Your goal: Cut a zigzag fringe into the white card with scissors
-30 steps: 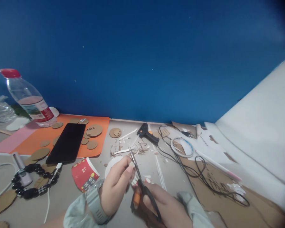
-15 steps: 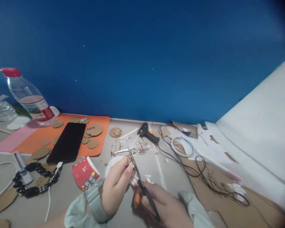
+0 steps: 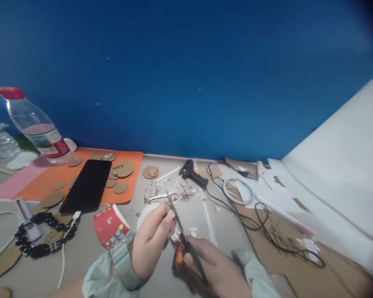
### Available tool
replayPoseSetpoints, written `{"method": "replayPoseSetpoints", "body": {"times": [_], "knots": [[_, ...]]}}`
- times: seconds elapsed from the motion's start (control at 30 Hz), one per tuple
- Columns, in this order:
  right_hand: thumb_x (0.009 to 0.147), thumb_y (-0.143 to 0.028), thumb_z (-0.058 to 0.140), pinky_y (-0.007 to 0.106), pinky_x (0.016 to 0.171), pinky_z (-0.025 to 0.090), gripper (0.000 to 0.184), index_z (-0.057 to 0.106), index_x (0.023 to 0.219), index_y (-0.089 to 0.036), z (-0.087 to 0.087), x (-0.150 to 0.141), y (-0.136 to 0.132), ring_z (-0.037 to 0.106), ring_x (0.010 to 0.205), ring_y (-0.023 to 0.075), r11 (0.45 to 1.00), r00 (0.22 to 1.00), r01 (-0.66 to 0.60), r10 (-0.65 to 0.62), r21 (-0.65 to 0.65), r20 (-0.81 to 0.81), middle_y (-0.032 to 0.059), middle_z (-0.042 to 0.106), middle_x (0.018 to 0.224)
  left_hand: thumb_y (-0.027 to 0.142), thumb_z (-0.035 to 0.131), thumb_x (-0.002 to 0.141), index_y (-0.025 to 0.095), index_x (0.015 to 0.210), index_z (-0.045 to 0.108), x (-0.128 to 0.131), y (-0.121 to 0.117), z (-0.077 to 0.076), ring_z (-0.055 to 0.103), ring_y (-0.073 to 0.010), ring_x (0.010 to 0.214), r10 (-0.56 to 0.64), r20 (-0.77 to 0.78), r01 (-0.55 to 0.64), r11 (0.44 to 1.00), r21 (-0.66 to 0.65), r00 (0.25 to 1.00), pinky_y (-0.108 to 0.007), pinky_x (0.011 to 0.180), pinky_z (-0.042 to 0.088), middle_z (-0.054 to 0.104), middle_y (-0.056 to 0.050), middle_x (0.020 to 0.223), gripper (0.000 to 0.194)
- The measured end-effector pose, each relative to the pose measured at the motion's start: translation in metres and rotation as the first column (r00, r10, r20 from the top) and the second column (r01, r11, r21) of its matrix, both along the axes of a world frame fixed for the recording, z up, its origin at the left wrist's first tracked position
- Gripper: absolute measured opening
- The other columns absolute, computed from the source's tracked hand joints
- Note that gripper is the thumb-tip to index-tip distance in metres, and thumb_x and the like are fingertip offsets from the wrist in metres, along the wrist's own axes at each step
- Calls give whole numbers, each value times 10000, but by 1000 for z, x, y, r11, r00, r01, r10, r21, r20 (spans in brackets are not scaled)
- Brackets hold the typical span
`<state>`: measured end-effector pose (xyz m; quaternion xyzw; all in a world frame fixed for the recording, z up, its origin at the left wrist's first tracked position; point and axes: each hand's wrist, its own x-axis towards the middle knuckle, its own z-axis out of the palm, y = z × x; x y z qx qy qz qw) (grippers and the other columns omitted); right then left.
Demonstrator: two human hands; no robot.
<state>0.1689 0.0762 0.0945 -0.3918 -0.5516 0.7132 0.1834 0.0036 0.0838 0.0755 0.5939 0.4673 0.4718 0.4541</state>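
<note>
My right hand [image 3: 211,265] is closed around the handles of a pair of scissors [image 3: 191,252], which have black and orange grips. Their blades point up and away, right beside the fingertips of my left hand [image 3: 155,240]. That hand is closed in a pinch on a small pale piece [image 3: 171,214], mostly hidden by the fingers. Under the left hand a round white piece [image 3: 144,217] shows in part on the table. Red-and-white paper scraps [image 3: 175,236] lie below the blades. To the left is a curved red printed paper piece [image 3: 110,227].
A black glue gun [image 3: 193,174] lies behind the hands among cardboard and paper shreds, its cord running right over a cardboard sheet [image 3: 286,248]. At left are a phone [image 3: 87,186], cardboard discs [image 3: 123,169] on orange paper, a bead bracelet [image 3: 40,250] and a bottle [image 3: 39,128].
The view has shifted very slightly. Both hands and the scissors stay almost in the same place, with the blades still beside the left fingertips.
</note>
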Motion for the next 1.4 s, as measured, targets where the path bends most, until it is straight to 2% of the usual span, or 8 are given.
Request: {"method": "replayPoseSetpoints", "body": {"times": [0.23,0.37,0.5,0.6,0.77,0.9,1.03,1.4], "knots": [[750,-675,530,230,494,368,519,536,761,-156,5,-4,-3,395,542,107,997,997,71,-71,10,-10,-40,386,632,361,339,947,214,685,387,-1,3,2,386,-140,624,-7,-37,6,1000,-7,999,-265,618,335,381,31,644,304],[830,-585,507,225,505,364,444,555,787,-146,3,-3,-2,392,558,105,997,996,71,-69,22,-53,-33,393,639,379,340,947,212,688,401,-1,2,2,389,-136,604,-20,-28,19,999,-34,999,-263,603,337,384,35,620,314],[804,-588,548,194,414,260,427,530,763,-163,-1,-2,-1,319,479,70,997,995,81,-82,-17,-57,-59,375,585,363,332,950,212,683,400,0,3,2,396,-134,605,-15,-18,15,1000,-25,1000,-261,609,344,387,34,625,314],[826,-560,536,203,375,192,381,526,784,-182,-3,-2,-1,255,419,63,972,972,234,-234,6,10,-78,356,537,342,309,950,213,672,396,0,2,4,410,-137,592,-44,-43,44,999,-13,998,-264,607,352,401,29,620,318],[807,-459,616,202,479,340,309,533,908,-179,-2,0,4,383,495,87,872,883,466,-468,150,-21,-66,455,594,309,327,934,211,705,442,-1,-2,7,449,-145,626,-121,-243,135,990,40,962,-258,613,364,452,18,651,275],[798,-426,631,217,536,397,284,533,865,-168,-5,1,8,456,578,112,879,895,440,-446,184,-9,-43,487,641,263,332,922,210,751,477,1,-4,6,515,-155,677,-187,-405,223,974,43,895,-257,630,379,527,4,705,231],[813,-388,625,218,551,401,244,525,837,-167,-9,0,9,454,581,105,886,901,427,-434,180,-2,-43,482,653,277,329,924,210,727,471,3,-4,4,537,-161,667,-169,-475,213,976,38,863,-260,620,384,544,1,695,252],[830,-416,605,216,548,399,256,522,822,-174,-8,0,7,455,575,105,886,905,416,-425,203,1,-44,481,650,279,358,925,207,757,518,3,-3,4,537,-158,668,-173,-432,208,977,37,885,-261,614,386,579,-2,711,243]]}}
